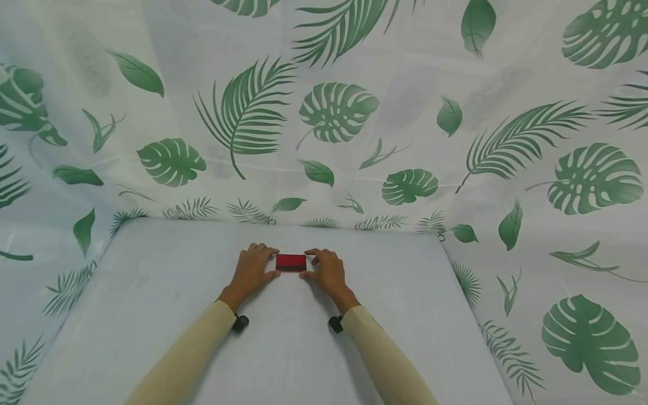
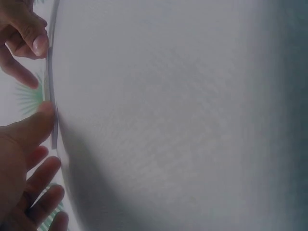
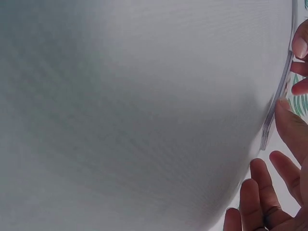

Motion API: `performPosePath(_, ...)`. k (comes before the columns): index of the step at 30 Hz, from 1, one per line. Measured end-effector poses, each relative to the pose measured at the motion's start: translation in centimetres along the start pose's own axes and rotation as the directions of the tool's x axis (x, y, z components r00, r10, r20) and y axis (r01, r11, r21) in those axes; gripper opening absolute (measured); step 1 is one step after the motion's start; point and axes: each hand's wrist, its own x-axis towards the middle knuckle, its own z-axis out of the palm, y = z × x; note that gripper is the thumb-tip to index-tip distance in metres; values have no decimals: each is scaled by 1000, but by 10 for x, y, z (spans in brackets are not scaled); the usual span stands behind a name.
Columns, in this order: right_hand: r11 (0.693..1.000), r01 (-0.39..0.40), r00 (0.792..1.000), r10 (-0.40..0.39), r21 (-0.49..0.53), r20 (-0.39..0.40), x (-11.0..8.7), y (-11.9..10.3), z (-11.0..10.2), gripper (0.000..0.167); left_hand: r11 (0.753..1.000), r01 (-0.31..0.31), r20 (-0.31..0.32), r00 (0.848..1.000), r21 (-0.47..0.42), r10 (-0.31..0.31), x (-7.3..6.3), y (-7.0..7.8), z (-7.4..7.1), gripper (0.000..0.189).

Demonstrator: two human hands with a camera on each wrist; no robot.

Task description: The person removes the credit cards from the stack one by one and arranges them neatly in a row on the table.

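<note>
A small red rectangular card [image 1: 291, 262] with a dark band along its near side lies flat toward the far part of the white table. In the right wrist view the card's edge [image 3: 275, 103] looks layered, like a thin stack. My left hand [image 1: 251, 267] holds its left end, thumb at the near corner and index finger at the far one. At the right end, my right hand [image 1: 326, 271] grips it the same way. The left wrist view shows the left thumb [image 2: 36, 126] against the edge, with the other fingers spread below.
The white table [image 1: 283, 349] runs back to a hanging sheet [image 1: 405, 129] printed with green leaves, which also lines both sides. Dark wrist cameras sit under the left wrist [image 1: 240, 323] and right wrist [image 1: 336, 324].
</note>
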Motion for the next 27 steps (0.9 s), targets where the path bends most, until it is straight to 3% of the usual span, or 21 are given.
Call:
performPosePath(15, 999, -29, 998, 31, -42, 46, 8, -1, 3, 56, 1000, 23, 36, 999, -12, -23, 3, 5, -3, 54)
performPosePath(27, 1000, -31, 998, 31, -6, 46, 9, -1, 2, 53, 999, 15, 40, 999, -32, -13, 5, 3, -3, 51)
